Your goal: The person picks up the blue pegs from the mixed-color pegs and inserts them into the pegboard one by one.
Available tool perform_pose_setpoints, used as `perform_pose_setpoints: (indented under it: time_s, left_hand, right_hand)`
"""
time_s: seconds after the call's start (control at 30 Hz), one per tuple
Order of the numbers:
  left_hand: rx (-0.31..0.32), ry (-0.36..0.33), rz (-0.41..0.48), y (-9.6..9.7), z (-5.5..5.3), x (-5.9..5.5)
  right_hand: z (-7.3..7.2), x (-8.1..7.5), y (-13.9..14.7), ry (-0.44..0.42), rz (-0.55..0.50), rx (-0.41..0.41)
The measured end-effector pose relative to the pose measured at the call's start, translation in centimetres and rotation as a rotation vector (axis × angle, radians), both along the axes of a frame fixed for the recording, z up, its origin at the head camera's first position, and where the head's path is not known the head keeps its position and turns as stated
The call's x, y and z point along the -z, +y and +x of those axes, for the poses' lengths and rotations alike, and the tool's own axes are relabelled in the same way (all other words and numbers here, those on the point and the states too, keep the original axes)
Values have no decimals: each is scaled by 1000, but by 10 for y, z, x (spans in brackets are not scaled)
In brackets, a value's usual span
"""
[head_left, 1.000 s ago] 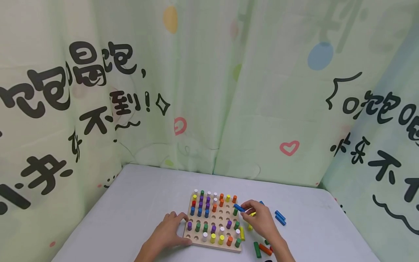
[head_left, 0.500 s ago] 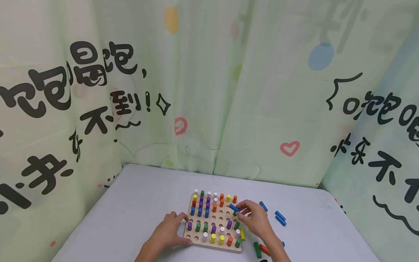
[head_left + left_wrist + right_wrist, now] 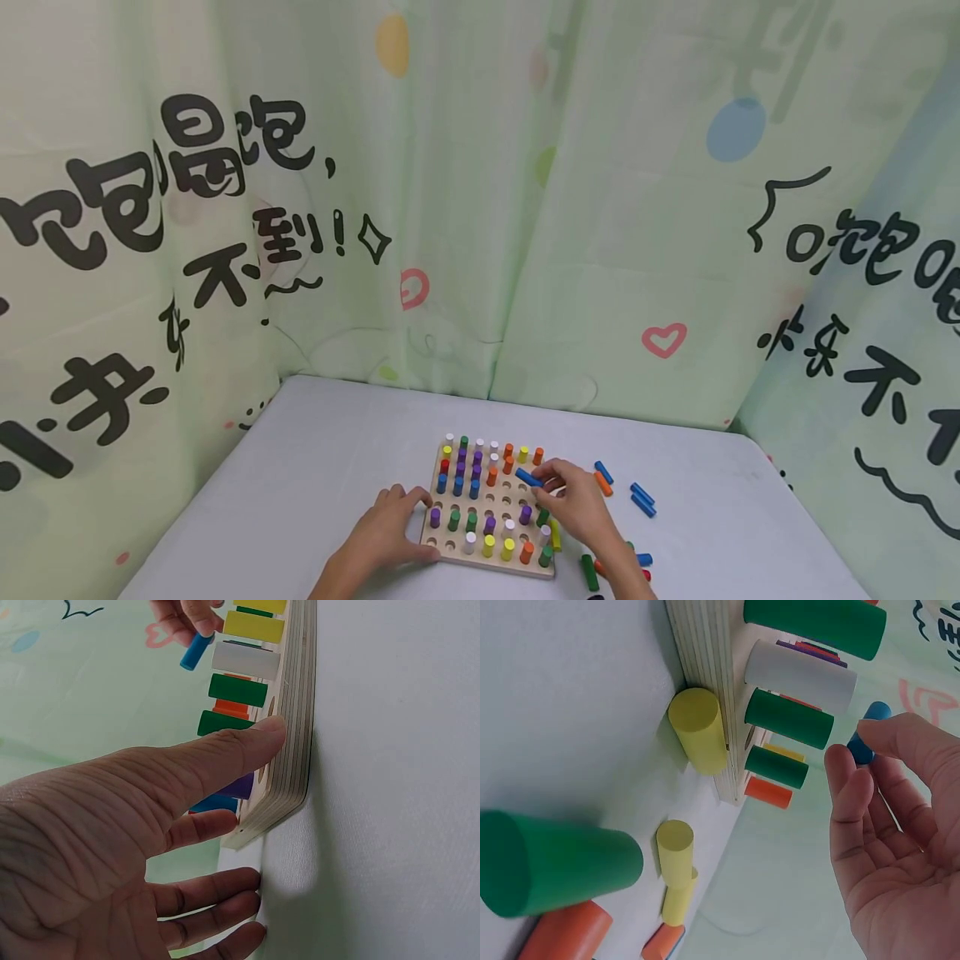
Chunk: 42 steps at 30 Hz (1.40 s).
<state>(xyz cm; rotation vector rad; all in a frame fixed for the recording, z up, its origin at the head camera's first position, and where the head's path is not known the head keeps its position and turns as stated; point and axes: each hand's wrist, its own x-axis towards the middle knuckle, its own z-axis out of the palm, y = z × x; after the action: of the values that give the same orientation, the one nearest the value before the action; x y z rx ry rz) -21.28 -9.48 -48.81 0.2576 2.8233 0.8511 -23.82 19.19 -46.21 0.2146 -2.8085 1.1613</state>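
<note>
A wooden pegboard (image 3: 495, 567) stands on the table with coloured pegs upright in many of its holes. At its front left corner rests my left hand (image 3: 381, 527). The straight thumb presses the front edge in the left wrist view, the index finger touches the side, and the other fingers spread out. My right hand (image 3: 583, 502) pinches a blue peg (image 3: 527, 477) between thumb and fingertips. This peg tilts above the right part of the board, over a patch of bare holes. Nearby, a green peg (image 3: 789, 718) and a white peg (image 3: 801, 675) stand in the board.
Loose pegs lie to the board's right: a yellow peg (image 3: 555, 535) against its side, a green peg (image 3: 589, 572) nearer me, an orange peg (image 3: 603, 483) and several blue ones beyond. A printed curtain (image 3: 585, 250) hangs behind the white table (image 3: 322, 433).
My right hand has moved left with the blue peg, from the board's right edge to over its holes. An orange peg now shows behind the hand. The left hand stays put.
</note>
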Motion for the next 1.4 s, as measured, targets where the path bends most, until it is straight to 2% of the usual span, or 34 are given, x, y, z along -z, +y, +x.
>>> perform_pose_setpoints:
  time_s: [0.47, 0.73, 1.1, 1.4]
  left_hand:
    - [-1, -4, 0, 0, 0, -1]
    - [4, -1, 4, 0, 0, -2]
    - [3, -7, 2, 0, 0, 0]
    - [5, -2, 8, -1, 1, 0]
  right_hand:
    - [0, 1, -6, -16, -28, -44]
    - [-1, 3, -9, -17, -28, -41]
    - [-1, 4, -11, 5, -55, -96]
    - [-2, 2, -17, 10, -37, -119]
